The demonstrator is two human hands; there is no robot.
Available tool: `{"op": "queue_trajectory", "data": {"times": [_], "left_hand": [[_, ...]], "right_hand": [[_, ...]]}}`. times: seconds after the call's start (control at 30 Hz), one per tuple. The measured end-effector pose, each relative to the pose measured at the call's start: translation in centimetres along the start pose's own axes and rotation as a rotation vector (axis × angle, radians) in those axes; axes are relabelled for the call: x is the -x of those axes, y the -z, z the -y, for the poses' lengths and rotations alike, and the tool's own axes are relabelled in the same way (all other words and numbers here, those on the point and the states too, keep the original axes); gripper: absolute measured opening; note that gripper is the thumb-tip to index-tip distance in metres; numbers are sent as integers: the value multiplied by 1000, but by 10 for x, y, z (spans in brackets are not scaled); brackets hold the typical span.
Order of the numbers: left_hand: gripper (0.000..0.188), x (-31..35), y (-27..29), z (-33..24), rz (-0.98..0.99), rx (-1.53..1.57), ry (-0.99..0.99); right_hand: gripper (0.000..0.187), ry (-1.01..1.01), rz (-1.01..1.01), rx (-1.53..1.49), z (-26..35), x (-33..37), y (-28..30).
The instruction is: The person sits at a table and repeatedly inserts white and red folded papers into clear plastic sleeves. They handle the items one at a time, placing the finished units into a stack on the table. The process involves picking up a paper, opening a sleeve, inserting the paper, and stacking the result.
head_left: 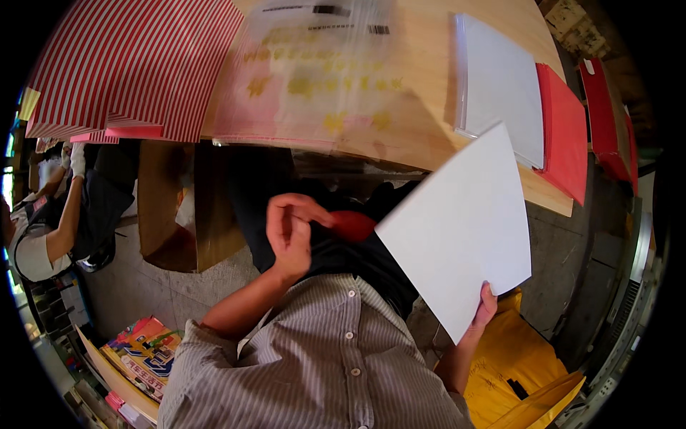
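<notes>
My right hand [484, 307] grips a large white sheet [457, 229] by its lower right edge, thumb on the near face. The sheet is tilted in front of my lap, its upper corner overlapping the table edge. My left hand [289, 229] hovers over my lap, fingers loosely bent and apart, slightly blurred, with nothing visible in it. Just right of its fingertips, a red rounded thing [354, 225] rests at my lap; the sheet may hide part of it, and its kind is unclear.
On the wooden table [421, 43] lie red-and-white striped sheets [143, 64], a clear plastic bag [307, 79], a white stack [500, 86] and red sheets [564, 136]. Around me are a cardboard box [214, 222], a yellow bag [514, 365] and colourful booklets [146, 350]. A gloved person [53, 222] works at left.
</notes>
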State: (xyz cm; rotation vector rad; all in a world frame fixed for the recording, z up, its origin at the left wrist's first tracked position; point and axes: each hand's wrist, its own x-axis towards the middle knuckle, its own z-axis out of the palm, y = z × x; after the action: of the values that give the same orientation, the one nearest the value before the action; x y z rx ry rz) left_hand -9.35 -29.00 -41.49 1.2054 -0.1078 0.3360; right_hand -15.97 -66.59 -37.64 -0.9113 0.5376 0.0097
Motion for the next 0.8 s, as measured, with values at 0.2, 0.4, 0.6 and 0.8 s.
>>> {"op": "queue_trajectory", "data": {"times": [0.2, 0.4, 0.6, 0.8], "left_hand": [[69, -4, 18, 38, -288, -34, 401], [41, -34, 0, 35, -278, 216, 376], [20, -47, -12, 19, -332, 123, 410], [25, -55, -12, 19, -380, 58, 519]], "right_hand": [[58, -153, -25, 44, -9, 5, 38], [59, -190, -77, 86, -11, 12, 3], [58, -247, -22, 206, -12, 12, 11], [57, -339, -93, 184, -4, 13, -33]]}}
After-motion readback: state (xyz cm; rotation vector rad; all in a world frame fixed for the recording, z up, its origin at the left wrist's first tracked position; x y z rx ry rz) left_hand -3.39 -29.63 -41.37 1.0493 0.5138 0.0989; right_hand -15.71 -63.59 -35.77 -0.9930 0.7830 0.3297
